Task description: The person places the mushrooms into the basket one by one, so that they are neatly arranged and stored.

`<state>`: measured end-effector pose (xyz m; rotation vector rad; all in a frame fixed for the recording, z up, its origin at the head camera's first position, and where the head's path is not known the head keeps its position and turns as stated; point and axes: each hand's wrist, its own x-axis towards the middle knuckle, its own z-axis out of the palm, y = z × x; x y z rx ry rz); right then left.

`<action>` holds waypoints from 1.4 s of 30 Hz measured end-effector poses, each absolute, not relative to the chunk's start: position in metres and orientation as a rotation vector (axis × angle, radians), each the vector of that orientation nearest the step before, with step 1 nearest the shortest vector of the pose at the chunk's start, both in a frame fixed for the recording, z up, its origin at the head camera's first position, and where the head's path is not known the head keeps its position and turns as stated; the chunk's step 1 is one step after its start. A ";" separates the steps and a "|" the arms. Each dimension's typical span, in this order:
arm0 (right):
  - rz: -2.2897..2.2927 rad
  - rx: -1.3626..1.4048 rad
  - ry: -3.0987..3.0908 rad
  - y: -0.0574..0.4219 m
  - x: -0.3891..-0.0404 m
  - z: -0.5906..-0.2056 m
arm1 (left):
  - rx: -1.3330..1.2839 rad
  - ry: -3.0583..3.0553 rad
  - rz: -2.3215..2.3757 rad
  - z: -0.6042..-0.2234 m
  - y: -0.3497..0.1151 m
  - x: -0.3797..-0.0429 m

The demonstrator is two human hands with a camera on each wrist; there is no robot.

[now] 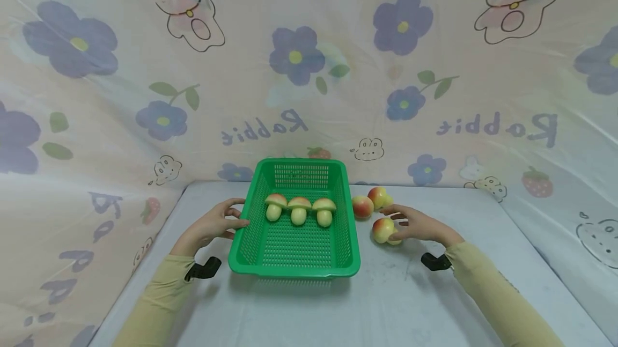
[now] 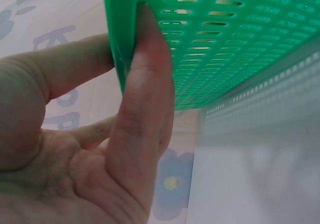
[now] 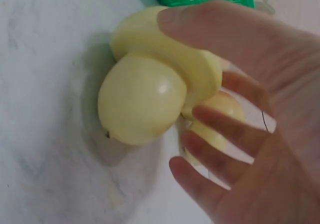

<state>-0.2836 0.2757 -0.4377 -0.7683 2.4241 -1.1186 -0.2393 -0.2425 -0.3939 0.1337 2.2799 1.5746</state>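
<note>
A green plastic basket (image 1: pixel 294 271) stands mid-table, with three toy mushrooms (image 1: pixel 299 213) in a row inside, their red-yellow caps toward the far side. My left hand (image 1: pixel 210 224) grips its left rim; in the left wrist view the thumb and fingers pinch the basket's edge (image 2: pixel 121 29) from both sides. To the right of the basket lies a toy mushroom (image 1: pixel 383 230), with my right hand (image 1: pixel 421 224) just beside it. In the right wrist view the thumb overlaps that mushroom's cap (image 3: pixel 137 29), and the other fingers are spread loosely past its pale stem (image 3: pixel 140 99).
Two more toy mushrooms lie farther back, one close by the basket's right wall (image 1: pixel 362 207) and one behind it (image 1: pixel 378 197). The white table (image 1: pixel 299 320) ends at a hanging cloth (image 1: pixel 338 105) printed with flowers and rabbits. Black wrist mounts (image 1: pixel 436 261) hang below both wrists.
</note>
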 end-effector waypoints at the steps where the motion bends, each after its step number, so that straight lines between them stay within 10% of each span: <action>1: -1.121 -0.796 2.403 0.276 -0.285 -0.439 | 0.133 2.279 1.579 -0.393 -0.243 -0.239; 42: -1.152 -0.786 2.535 0.289 -0.284 -0.414 | 0.130 2.282 1.590 -0.398 -0.244 -0.240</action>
